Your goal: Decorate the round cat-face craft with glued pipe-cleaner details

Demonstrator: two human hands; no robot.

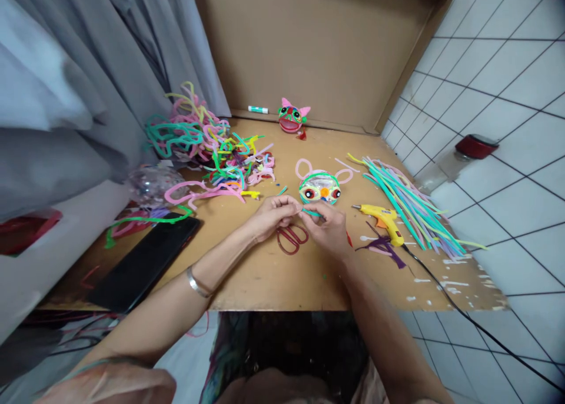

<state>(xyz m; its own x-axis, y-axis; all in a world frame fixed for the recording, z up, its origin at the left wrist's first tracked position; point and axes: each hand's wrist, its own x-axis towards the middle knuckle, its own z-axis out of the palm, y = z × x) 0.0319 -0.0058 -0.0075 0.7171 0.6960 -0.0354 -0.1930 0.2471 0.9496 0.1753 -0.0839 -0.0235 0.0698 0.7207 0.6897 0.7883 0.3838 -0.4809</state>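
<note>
Over the middle of the table, my left hand (277,214) and my right hand (325,223) meet at the fingertips. A short teal pipe cleaner (312,213) shows between the fingers of my right hand. Closed in a pinch, my left fingertips touch the same spot, but what they grip is hidden. Just beyond lies an animal face made of pipe cleaners (321,183), with pink loop ears, dark red eyes and an orange nose. Below my hands are the red handles of scissors (291,239), their blades covered by my fingers.
A yellow glue gun (383,219) with a black cord lies right, beside straight pipe cleaners (401,198). Tangled pipe cleaners (198,133) and a black phone (145,266) are left. At the back stand a finished-looking face figure (291,117) and a marker (258,109).
</note>
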